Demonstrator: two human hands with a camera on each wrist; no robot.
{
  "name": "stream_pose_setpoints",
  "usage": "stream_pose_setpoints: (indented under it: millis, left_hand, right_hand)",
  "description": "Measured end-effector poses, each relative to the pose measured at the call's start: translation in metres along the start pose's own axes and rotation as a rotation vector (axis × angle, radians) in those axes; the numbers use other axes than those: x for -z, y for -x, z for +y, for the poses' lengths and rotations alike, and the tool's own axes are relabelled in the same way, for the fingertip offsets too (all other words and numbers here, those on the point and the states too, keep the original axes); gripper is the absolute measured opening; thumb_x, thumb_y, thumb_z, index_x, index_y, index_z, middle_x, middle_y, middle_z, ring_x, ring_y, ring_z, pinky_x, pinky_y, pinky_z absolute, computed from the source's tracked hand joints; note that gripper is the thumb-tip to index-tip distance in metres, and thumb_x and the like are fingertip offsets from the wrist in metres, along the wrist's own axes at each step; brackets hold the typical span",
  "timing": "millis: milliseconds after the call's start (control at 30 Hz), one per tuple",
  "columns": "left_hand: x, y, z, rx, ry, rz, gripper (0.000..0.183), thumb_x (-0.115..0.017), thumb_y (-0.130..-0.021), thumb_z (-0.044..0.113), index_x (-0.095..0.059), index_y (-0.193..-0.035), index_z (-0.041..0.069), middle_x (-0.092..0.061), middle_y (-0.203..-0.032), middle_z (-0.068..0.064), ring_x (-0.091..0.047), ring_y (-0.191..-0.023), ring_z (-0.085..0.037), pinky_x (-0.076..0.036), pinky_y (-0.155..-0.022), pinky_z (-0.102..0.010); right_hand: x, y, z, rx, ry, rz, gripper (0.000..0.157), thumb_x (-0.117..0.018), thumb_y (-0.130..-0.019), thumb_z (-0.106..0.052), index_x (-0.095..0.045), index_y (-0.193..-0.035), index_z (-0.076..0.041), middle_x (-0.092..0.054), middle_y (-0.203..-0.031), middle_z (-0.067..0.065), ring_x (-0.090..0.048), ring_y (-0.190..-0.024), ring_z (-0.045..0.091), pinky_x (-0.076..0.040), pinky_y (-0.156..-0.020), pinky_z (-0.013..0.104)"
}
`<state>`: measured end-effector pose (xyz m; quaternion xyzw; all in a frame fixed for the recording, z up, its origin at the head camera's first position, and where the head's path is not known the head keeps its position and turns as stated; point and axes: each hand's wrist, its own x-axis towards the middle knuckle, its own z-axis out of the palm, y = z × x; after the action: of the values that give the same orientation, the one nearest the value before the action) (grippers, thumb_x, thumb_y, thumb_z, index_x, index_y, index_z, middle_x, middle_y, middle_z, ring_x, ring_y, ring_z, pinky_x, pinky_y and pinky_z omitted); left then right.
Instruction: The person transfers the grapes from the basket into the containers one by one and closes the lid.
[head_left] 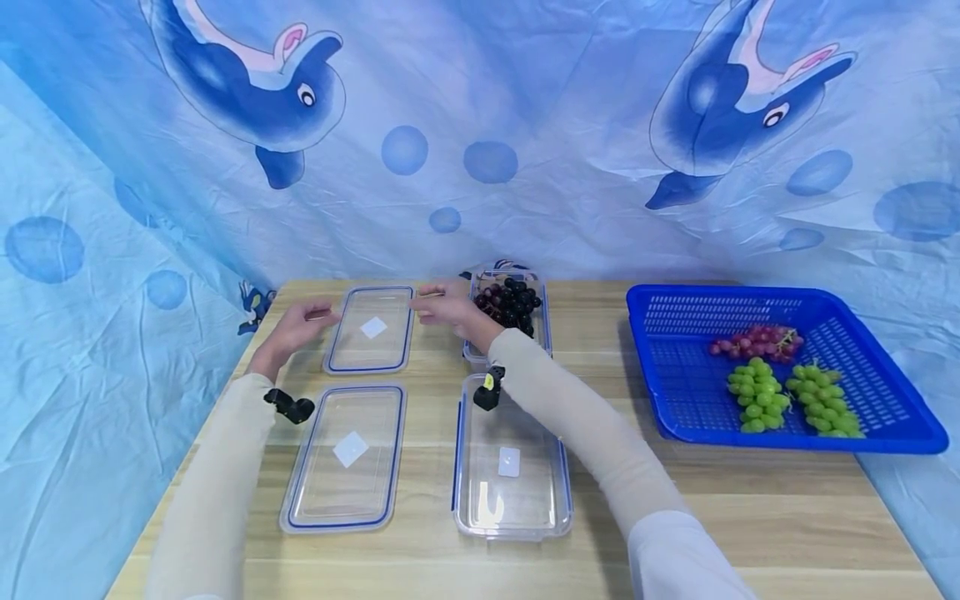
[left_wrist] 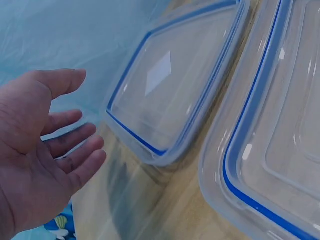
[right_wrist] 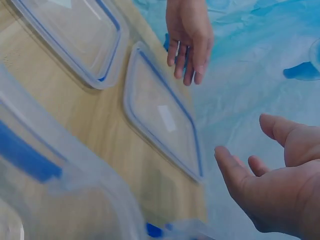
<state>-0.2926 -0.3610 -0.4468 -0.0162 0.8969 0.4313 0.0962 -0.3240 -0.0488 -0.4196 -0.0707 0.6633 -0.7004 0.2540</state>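
Note:
A clear lid with a blue seal (head_left: 372, 350) and a white label lies flat at the far left of the table. On its left side my left hand (head_left: 302, 327) hovers with fingers apart, holding nothing. Opposite it, my right hand (head_left: 447, 307) reaches in near the lid's right edge, its fingers loosely bent around empty air. In the left wrist view the left palm (left_wrist: 35, 145) faces the lid (left_wrist: 175, 85). Both hands flank the lid (right_wrist: 162, 112) in the right wrist view. Dark grapes (head_left: 516, 304) fill a clear box (head_left: 547, 333) beside the right forearm, which partly covers it.
A second lid (head_left: 322, 492) lies nearer on the left. To its right stands another clear box (head_left: 513, 508) with a white label, under the right sleeve. A blue basket (head_left: 675, 417) at the right holds red grapes (head_left: 757, 343) and green grapes (head_left: 757, 393). Printed cloth (head_left: 555, 208) hangs behind the table.

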Motion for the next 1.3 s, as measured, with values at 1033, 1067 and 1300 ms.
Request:
stream_pose_setpoints:
  millis: [1033, 1067, 1300]
  left_hand:
    - [-0.006, 0.008, -0.003, 0.001, 0.16, -0.041, 0.065, -0.062, -0.102, 0.008, -0.029, -0.156, -0.009, -0.039, -0.155, -0.033, -0.047, -0.138, -0.042, -0.059, -0.096, -0.029]
    - [-0.006, 0.011, 0.0, -0.009, 0.183, -0.041, 0.066, -0.063, -0.102, 0.008, -0.029, -0.156, -0.008, -0.039, -0.155, -0.032, -0.049, -0.136, -0.038, -0.059, -0.095, -0.026]
    - [-0.014, 0.03, 0.037, -0.041, 0.364, -0.041, 0.07, -0.066, -0.1, 0.009, -0.029, -0.156, -0.008, -0.037, -0.158, -0.03, -0.061, -0.102, 0.004, -0.056, -0.088, -0.013]
  right_hand:
    - [-0.015, -0.012, 0.008, -0.187, -0.151, 0.038, 0.064, -0.064, -0.096, 0.006, -0.032, -0.152, 0.012, -0.047, -0.146, 0.03, -0.05, -0.136, 0.042, -0.046, -0.115, 0.046]
    - [-0.012, -0.008, 0.004, -0.185, -0.156, 0.03, 0.065, -0.063, -0.097, 0.006, -0.03, -0.153, 0.011, -0.047, -0.147, 0.029, -0.05, -0.136, 0.042, -0.046, -0.115, 0.046]
    - [0.014, 0.019, -0.022, -0.163, -0.075, 0.01, 0.06, -0.064, -0.099, 0.0, -0.038, -0.153, 0.003, -0.05, -0.149, 0.026, -0.051, -0.137, 0.039, -0.05, -0.111, 0.043]
